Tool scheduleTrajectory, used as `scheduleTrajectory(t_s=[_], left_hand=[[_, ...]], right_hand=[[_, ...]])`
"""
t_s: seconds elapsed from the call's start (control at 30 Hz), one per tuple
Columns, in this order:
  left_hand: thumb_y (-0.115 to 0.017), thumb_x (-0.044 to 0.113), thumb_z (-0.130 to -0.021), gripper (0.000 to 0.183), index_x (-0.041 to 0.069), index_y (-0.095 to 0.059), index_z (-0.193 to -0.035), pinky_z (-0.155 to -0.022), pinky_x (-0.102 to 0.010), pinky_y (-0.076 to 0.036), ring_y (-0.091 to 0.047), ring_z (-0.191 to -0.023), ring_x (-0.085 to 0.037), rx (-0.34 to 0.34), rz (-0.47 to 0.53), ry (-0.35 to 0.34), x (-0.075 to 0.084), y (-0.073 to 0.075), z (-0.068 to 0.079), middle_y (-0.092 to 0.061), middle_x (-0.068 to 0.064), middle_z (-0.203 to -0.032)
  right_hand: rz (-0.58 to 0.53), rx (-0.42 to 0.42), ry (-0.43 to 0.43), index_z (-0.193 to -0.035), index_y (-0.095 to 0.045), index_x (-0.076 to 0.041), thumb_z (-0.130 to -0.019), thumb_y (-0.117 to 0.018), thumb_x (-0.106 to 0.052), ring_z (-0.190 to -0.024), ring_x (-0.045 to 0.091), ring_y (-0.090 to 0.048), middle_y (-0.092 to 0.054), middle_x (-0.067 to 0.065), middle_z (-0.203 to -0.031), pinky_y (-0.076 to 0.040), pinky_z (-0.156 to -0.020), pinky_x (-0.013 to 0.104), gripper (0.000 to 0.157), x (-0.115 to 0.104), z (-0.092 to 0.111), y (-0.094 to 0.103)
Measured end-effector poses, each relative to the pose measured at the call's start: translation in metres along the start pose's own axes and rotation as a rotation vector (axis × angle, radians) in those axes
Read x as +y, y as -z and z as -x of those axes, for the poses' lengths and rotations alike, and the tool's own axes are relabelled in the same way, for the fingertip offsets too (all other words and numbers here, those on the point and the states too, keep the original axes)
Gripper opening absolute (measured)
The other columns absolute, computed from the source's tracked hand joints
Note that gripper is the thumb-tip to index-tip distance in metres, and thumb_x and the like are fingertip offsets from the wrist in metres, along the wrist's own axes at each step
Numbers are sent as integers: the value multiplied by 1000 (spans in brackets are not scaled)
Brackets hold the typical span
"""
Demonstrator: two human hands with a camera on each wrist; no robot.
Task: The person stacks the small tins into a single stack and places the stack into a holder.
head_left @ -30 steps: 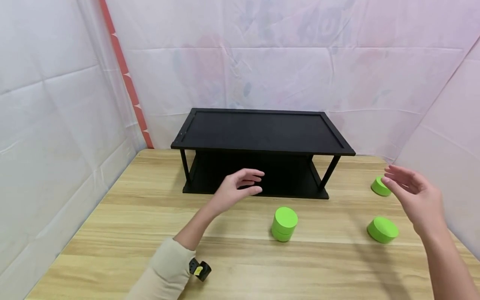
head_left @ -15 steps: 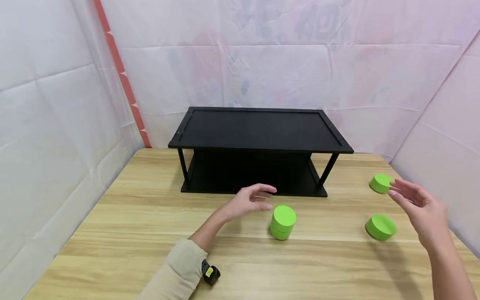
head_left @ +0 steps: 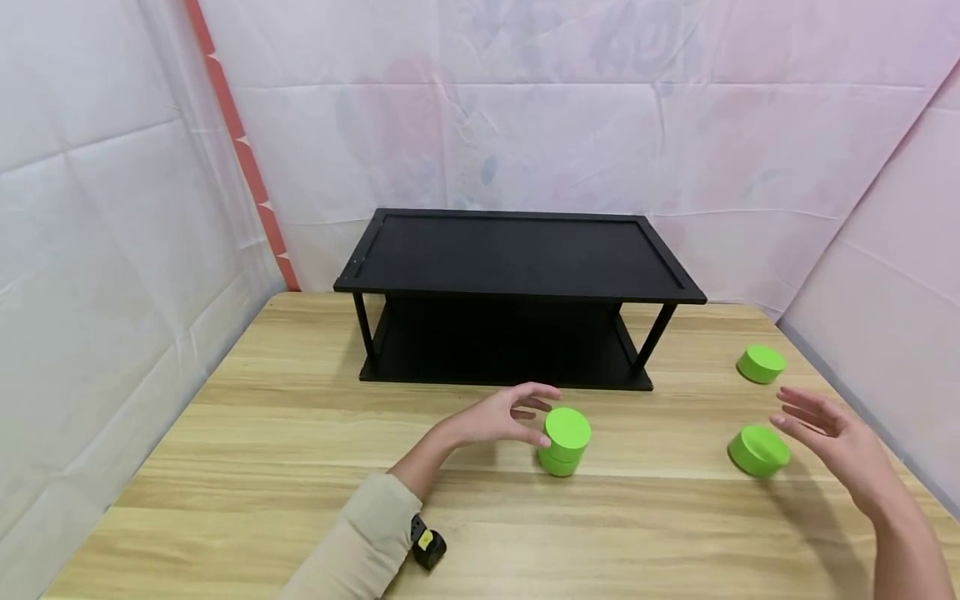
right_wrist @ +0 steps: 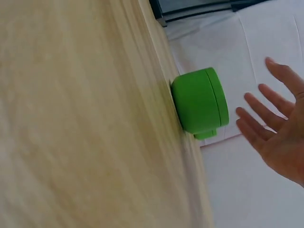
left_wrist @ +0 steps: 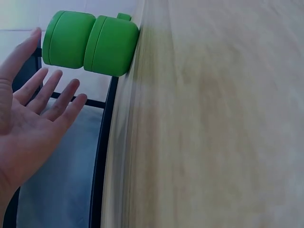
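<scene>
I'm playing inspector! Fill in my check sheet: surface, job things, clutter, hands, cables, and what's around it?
Surface: wood-grain table.
Job things: green stack of two blocks; front green block on the right; back green block behind it.
Clutter: nothing seen.
Left hand: beside the green stack, not gripping it.
Right hand: near the front green block, holding nothing.
Cables: nothing seen.
Surroundings: black rack on the table; white sheets on three sides; red strip at left.

left grip (head_left: 492,418) and right grip (head_left: 846,448), loosely spread
</scene>
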State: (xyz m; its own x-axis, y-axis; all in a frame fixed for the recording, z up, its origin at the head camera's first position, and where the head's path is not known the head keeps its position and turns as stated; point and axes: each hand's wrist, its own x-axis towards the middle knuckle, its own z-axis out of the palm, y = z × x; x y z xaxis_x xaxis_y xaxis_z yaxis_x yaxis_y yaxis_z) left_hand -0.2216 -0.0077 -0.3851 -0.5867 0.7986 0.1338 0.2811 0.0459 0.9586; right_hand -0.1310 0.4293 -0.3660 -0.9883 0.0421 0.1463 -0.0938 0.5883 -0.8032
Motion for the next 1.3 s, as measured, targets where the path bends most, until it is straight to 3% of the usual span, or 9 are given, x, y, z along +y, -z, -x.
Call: scheduleTrajectory(t_s=[0.1, 0.33, 0.6, 0.9, 1.3], left_hand=[[-70, -1, -79, 65, 1, -39, -136, -99, -29, -37, -44, -119, -18, -30, -21, 25, -2, 0, -1, -41, -11, -136], [-72, 0, -78, 69, 3, -37, -138, -96, -30, -40, -43, -118, -16, -60, -38, 100, -9, -3, -3, -42, -3, -134], [-72, -3, -76, 70, 1, -36, -137, -97, -24, -37, -43, -118, -19, -45, -49, 152, -12, -9, -6, -44, -8, -129], [-73, -6, -74, 65, -2, -42, -131, -95, -20, -38, -44, -117, -19, -33, -41, 176, -15, -14, -8, -50, -6, -122], [-73, -7, -74, 64, -1, -43, -131, -93, -19, -39, -46, -116, -17, -27, -52, 184, -18, -18, -9, -51, -6, -122]], right_hand=[[61, -64, -4, -141, -36, -25, -94, -55, -18, -96, -20, -40, -42, -33, -110, -35, -66, 6, 51, 10, 2, 1], [72, -139, 24, -142, -33, -13, -94, -55, -15, -99, -19, -39, -43, -31, -114, -36, -68, 8, 53, 30, 5, -1], [89, -196, 28, -143, -29, -7, -94, -54, -14, -100, -18, -37, -37, -34, -118, -36, -71, 8, 55, 37, 8, -4], [139, -238, -15, -145, -26, -10, -94, -54, -18, -97, -16, -32, -32, -32, -120, -37, -71, 11, 59, 33, 11, -5], [109, -226, -37, -139, -33, -4, -92, -57, -17, -96, -15, -38, -37, -31, -114, -40, -70, 13, 54, 37, 13, -6]])
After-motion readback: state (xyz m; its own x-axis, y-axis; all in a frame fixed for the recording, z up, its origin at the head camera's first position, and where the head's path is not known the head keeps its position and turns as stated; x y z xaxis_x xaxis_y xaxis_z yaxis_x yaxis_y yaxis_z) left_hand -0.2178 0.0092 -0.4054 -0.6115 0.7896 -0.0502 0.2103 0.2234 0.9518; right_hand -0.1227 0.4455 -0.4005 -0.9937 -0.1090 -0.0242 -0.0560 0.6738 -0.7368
